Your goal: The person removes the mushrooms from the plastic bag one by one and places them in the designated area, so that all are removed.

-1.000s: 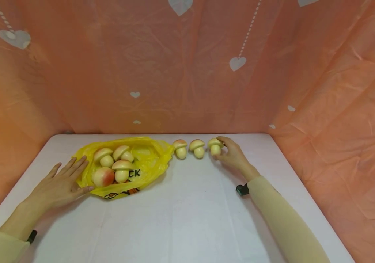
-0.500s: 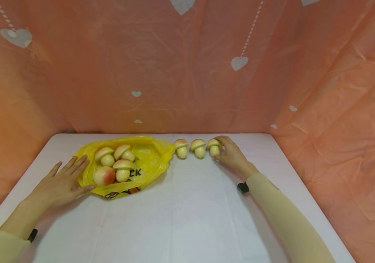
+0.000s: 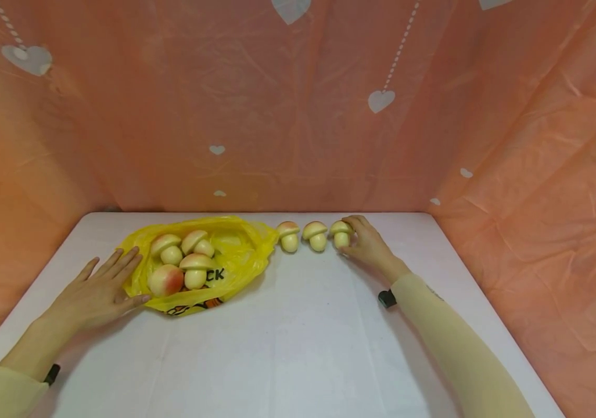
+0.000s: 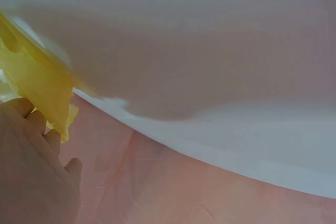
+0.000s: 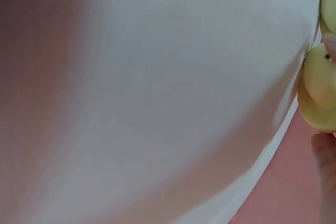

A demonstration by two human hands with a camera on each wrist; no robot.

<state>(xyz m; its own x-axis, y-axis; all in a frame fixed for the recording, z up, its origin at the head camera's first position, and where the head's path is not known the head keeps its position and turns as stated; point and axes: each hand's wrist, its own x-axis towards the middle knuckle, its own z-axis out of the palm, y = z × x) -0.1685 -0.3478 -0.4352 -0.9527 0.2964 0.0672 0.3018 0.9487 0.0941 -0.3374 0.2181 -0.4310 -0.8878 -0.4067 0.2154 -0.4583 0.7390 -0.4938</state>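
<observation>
My right hand (image 3: 368,245) holds a toy mushroom (image 3: 341,235) between thumb and fingers at the right end of a short row near the table's back edge. The same mushroom (image 5: 318,87) shows at the right side of the right wrist view, with a fingertip at its cap. To its left stand two more mushrooms, a middle one (image 3: 315,236) and a left one (image 3: 288,237). My left hand (image 3: 91,296) lies with fingers spread on the left edge of a yellow plastic bag (image 3: 248,255). Several mushrooms lie in the bag's open mouth, one (image 3: 166,280) with its reddish cap facing me.
The white table (image 3: 277,348) has its back edge just behind the mushrooms. An orange curtain (image 3: 298,116) with white hearts hangs behind and on both sides. The bag's right tip comes close against the leftmost mushroom of the row.
The camera view shifts slightly. Both hands, the bag and the mushrooms otherwise stay as they were, with my right hand keeping its grip on the rightmost mushroom.
</observation>
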